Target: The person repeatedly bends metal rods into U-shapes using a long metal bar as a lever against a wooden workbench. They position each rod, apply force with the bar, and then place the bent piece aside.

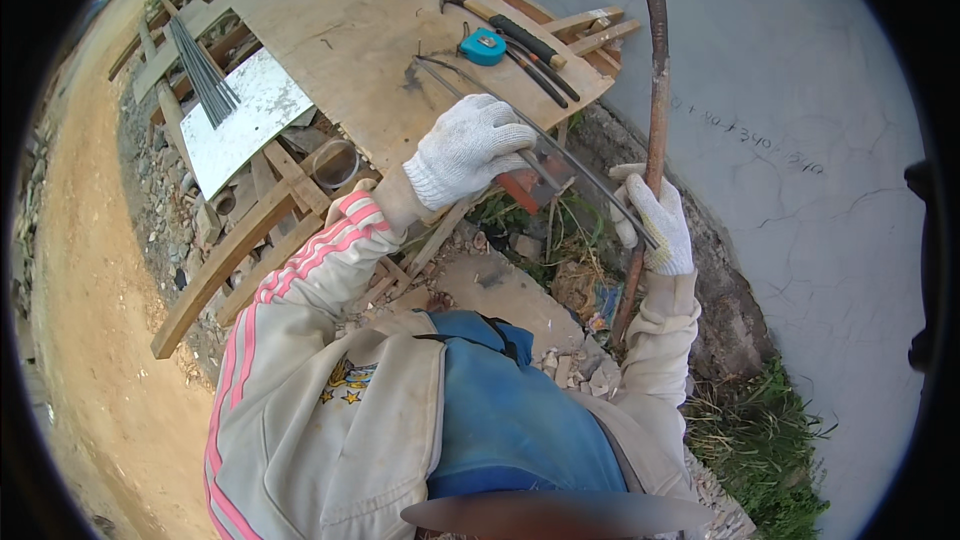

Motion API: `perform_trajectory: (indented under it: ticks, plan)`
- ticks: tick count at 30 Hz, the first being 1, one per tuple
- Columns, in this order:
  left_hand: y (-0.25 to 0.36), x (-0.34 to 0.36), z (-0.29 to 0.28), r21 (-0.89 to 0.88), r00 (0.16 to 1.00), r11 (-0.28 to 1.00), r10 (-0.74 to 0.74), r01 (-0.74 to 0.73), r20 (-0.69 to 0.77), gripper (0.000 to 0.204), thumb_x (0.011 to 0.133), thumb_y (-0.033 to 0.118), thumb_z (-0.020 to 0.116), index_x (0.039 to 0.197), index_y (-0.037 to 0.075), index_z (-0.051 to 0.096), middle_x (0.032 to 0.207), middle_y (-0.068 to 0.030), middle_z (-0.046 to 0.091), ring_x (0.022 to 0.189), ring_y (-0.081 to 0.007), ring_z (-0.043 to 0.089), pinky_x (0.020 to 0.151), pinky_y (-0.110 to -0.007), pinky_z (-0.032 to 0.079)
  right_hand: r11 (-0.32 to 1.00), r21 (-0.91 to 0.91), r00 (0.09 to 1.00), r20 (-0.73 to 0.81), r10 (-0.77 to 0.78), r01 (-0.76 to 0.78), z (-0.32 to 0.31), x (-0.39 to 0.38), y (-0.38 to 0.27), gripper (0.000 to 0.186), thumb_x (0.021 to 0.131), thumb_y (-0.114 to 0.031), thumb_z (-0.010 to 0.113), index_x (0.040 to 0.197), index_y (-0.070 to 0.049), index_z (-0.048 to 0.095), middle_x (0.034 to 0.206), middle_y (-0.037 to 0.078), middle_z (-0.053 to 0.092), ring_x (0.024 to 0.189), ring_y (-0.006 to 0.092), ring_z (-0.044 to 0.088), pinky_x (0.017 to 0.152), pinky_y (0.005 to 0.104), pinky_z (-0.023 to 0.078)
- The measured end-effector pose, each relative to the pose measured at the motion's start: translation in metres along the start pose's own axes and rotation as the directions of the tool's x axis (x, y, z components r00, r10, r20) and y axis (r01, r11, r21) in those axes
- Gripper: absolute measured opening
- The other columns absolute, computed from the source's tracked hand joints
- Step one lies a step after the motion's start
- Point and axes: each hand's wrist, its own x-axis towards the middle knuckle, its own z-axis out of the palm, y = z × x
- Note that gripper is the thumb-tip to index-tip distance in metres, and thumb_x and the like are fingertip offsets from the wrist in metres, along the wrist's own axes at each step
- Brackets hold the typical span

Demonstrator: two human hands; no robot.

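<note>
My left hand point(472, 145), in a white knit glove, is closed on thin bent steel rods point(578, 162) above the near edge of a plywood board. The rods slant from over the board toward my right side. My right hand point(660, 225), gloved too, is closed around a long rusty bending bar point(657, 110). That bar stands nearly upright in view, its notched, hooked head at the top. The rods' lower ends reach my right hand; whether its fingers also grip them I cannot tell. An orange-red piece point(518, 190) shows just below my left hand.
On the plywood board point(350, 30) lie a claw hammer point(505, 25), a teal tape measure point(483, 47) and dark-handled pincers point(540, 75). Cut steel rods point(205, 75) rest over a white panel point(245, 120) at left. A grey wall point(800, 210) rises at right; rubble and grass lie below.
</note>
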Motion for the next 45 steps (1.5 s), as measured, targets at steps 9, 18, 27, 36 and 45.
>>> perform_trajectory:
  ticks: [9, 18, 27, 36, 45]
  plan:
    - [0.033, 0.105, -0.058, -0.415, 0.736, 0.877, -0.445, 0.242, -0.51, 0.026, 0.11, 0.019, 0.063, 0.128, 0.001, 0.061, 0.1, -0.0026, 0.063, 0.084, -0.0132, 0.061, 0.073, -0.027, 0.05, 0.871, 0.262, 0.901, -0.25, -0.354, 0.415, -0.013, 0.001, -0.028, 0.023, 0.105, -0.013, 0.069, 0.121, 0.003, 0.064, 0.075, 0.005, 0.063, 0.053, 0.0097, 0.052, 0.048, 0.0263, 0.042]
    - [0.111, 0.144, -0.026, -0.822, 0.735, 0.561, -0.597, 0.095, -0.322, 0.045, 0.111, 0.019, 0.064, 0.149, -0.002, 0.056, 0.133, -0.0123, 0.069, 0.109, -0.0148, 0.068, 0.087, -0.029, 0.06, 0.85, 0.068, 0.844, -0.188, -0.503, 0.522, -0.036, 0.016, -0.046, 0.043, 0.109, -0.022, 0.068, 0.14, 0.006, 0.062, 0.094, 0.008, 0.072, 0.064, 0.0074, 0.06, 0.054, 0.0239, 0.045]
    - [0.111, 0.176, 0.004, -0.37, 0.683, 0.817, -0.574, 0.443, -0.451, 0.037, 0.108, 0.021, 0.067, 0.136, -0.003, 0.068, 0.124, -0.0139, 0.076, 0.107, -0.0187, 0.071, 0.091, -0.033, 0.059, 0.774, 0.122, 0.782, -0.025, -0.623, 0.621, -0.05, 0.05, -0.068, 0.047, 0.106, -0.028, 0.072, 0.144, -0.002, 0.066, 0.102, 0.007, 0.077, 0.071, 0.0083, 0.067, 0.06, 0.024, 0.051]
    - [0.024, 0.202, 0.009, -0.875, 0.961, 0.458, -0.273, 0.16, 0.033, 0.033, 0.114, 0.032, 0.059, 0.118, 0.001, 0.07, 0.08, 0.006, 0.051, 0.066, -0.0046, 0.042, 0.057, -0.025, 0.035, 0.709, 0.088, 0.708, -0.222, -0.671, 0.7, -0.039, 0.076, -0.097, 0.036, 0.104, -0.03, 0.076, 0.12, 0.003, 0.074, 0.078, 0.004, 0.07, 0.06, 0.0083, 0.061, 0.05, 0.0238, 0.045]
    - [-0.004, 0.222, 0.035, -0.882, 0.953, 0.434, -0.299, 0.185, 0.054, 0.045, 0.116, 0.042, 0.05, 0.116, 0.002, 0.071, 0.077, 0.0062, 0.046, 0.064, -0.0049, 0.037, 0.054, -0.025, 0.03, 0.772, -0.221, 0.721, -0.276, -0.636, 0.596, -0.031, 0.084, -0.109, 0.035, 0.103, -0.033, 0.077, 0.105, 0.002, 0.077, 0.071, 0.001, 0.066, 0.057, 0.007, 0.058, 0.051, 0.0235, 0.044]
